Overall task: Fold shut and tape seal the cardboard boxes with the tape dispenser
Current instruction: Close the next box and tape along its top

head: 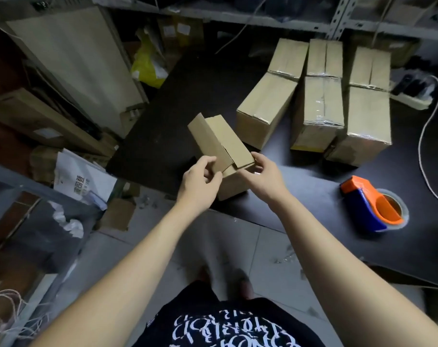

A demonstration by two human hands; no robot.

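A small brown cardboard box [224,144] stands at the near edge of the black table [300,196], with its long top flaps partly folded over. My left hand [200,181] pinches the near end of the left flap. My right hand [261,175] holds the near right corner under the other flap. The orange and blue tape dispenser [373,206] lies on the table to the right, untouched. Three taped boxes [320,101] lie side by side further back.
A white power strip [411,101] and white cable [423,136] lie at the far right. Metal shelving [263,18] runs along the back. Cardboard cartons, a white bag [80,179] and a yellow bag [150,63] crowd the floor to the left.
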